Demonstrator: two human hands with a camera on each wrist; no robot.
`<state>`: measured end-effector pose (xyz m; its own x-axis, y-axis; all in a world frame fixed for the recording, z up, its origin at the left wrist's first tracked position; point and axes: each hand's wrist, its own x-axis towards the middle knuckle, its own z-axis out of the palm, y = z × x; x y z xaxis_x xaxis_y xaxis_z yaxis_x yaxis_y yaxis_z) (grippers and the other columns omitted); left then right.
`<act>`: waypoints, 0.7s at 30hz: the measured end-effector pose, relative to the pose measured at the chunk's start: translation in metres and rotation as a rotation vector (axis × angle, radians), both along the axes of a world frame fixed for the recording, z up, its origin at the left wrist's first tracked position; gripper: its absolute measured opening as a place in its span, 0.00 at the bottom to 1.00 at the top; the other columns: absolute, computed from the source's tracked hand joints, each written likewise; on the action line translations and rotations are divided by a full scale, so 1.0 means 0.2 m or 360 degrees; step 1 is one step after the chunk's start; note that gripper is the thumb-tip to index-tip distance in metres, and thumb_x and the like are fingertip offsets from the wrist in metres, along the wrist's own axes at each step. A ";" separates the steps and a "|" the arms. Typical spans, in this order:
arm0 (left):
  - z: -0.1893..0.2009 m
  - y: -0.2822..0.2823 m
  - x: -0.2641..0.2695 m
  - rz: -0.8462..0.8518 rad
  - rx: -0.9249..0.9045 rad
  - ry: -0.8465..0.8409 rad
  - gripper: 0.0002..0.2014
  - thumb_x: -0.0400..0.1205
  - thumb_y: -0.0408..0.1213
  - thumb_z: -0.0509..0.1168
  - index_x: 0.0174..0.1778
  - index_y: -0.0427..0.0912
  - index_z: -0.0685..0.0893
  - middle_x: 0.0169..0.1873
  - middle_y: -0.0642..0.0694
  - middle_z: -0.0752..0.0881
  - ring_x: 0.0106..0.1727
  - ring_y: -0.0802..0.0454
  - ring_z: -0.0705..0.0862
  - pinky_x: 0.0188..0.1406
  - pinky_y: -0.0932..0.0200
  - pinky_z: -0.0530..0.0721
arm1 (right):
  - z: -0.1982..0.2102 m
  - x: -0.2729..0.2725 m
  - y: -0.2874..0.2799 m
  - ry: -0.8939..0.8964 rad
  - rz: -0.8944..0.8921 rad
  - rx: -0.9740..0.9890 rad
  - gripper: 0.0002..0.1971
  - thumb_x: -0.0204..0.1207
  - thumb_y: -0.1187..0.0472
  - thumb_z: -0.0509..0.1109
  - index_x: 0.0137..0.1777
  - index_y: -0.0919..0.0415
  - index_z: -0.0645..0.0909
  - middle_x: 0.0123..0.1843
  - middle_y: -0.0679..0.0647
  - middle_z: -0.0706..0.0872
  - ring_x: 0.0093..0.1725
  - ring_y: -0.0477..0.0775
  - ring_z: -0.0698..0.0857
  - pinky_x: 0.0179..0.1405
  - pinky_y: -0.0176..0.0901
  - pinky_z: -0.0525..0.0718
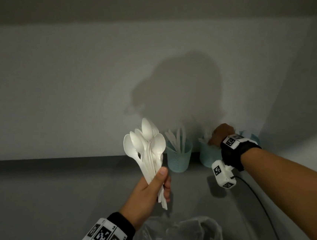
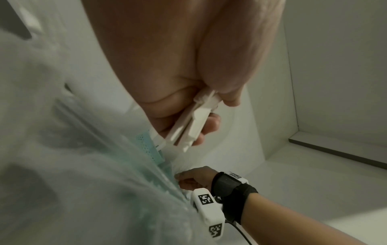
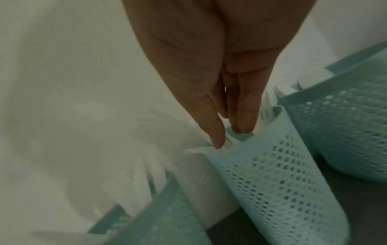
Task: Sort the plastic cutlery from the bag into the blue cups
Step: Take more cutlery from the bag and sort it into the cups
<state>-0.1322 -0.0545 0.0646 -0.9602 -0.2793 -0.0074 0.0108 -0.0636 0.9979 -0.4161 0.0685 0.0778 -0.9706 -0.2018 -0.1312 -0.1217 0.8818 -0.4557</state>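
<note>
My left hand is raised and grips a bunch of white plastic spoons by their handles, bowls up. In the left wrist view the handle ends stick out below the curled fingers. Three blue perforated cups stand against the wall: the left cup holds white cutlery, the middle cup sits under my right hand, and the right cup is mostly hidden. In the right wrist view my right hand points straight fingers down into the middle cup, touching white cutlery at its rim.
A crumpled clear plastic bag lies on the grey counter just in front of me. A white wall rises right behind the cups. A black cable runs from my right wrist device toward me.
</note>
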 end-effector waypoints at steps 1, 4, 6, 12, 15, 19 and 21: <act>0.01 0.00 0.01 -0.0009 0.0022 0.0016 0.20 0.80 0.54 0.57 0.36 0.39 0.78 0.26 0.45 0.78 0.29 0.52 0.78 0.39 0.56 0.82 | 0.02 0.01 0.00 0.0015 -0.0010 -0.0010 0.31 0.69 0.56 0.78 0.69 0.71 0.75 0.72 0.65 0.77 0.71 0.62 0.77 0.72 0.47 0.74; 0.03 0.02 0.03 -0.0028 0.0106 0.0059 0.19 0.80 0.54 0.58 0.35 0.40 0.76 0.26 0.46 0.76 0.28 0.53 0.76 0.35 0.58 0.81 | 0.08 0.05 0.03 0.0124 0.0061 -0.0114 0.41 0.63 0.64 0.82 0.75 0.69 0.67 0.76 0.66 0.73 0.74 0.63 0.73 0.74 0.49 0.72; 0.04 0.04 0.04 -0.0045 0.0116 0.0069 0.20 0.80 0.54 0.58 0.36 0.39 0.75 0.25 0.47 0.76 0.27 0.54 0.75 0.34 0.60 0.81 | 0.12 0.08 0.05 0.0204 0.0024 -0.0172 0.36 0.62 0.66 0.82 0.70 0.69 0.72 0.71 0.66 0.77 0.70 0.64 0.77 0.70 0.50 0.76; 0.08 0.08 0.10 -0.0084 0.0051 0.0069 0.20 0.80 0.54 0.57 0.36 0.39 0.75 0.25 0.47 0.76 0.27 0.55 0.75 0.34 0.62 0.81 | 0.27 0.39 0.05 0.0281 0.0292 -0.0564 0.12 0.69 0.59 0.77 0.51 0.62 0.83 0.49 0.61 0.89 0.50 0.62 0.87 0.54 0.49 0.85; 0.12 0.08 0.12 -0.0091 0.0022 0.0103 0.19 0.82 0.53 0.59 0.36 0.40 0.76 0.26 0.47 0.76 0.28 0.54 0.75 0.33 0.59 0.81 | 0.40 0.79 0.03 -0.0032 0.0762 -0.1045 0.09 0.71 0.55 0.76 0.40 0.60 0.83 0.32 0.56 0.84 0.29 0.53 0.83 0.29 0.42 0.83; 0.16 0.11 0.13 -0.0044 -0.0168 0.0166 0.15 0.87 0.45 0.55 0.41 0.38 0.77 0.27 0.44 0.77 0.29 0.51 0.76 0.34 0.53 0.77 | 0.43 1.13 0.03 -0.0137 0.0925 -0.1011 0.22 0.62 0.44 0.79 0.41 0.64 0.82 0.30 0.56 0.85 0.27 0.46 0.82 0.29 0.37 0.82; 0.17 0.13 0.14 -0.0053 -0.0263 0.0192 0.14 0.85 0.45 0.54 0.41 0.41 0.77 0.26 0.44 0.78 0.31 0.47 0.76 0.37 0.49 0.76 | 0.40 1.17 0.04 0.0020 0.0775 -0.1085 0.20 0.62 0.46 0.81 0.39 0.63 0.81 0.27 0.51 0.83 0.25 0.43 0.80 0.29 0.36 0.80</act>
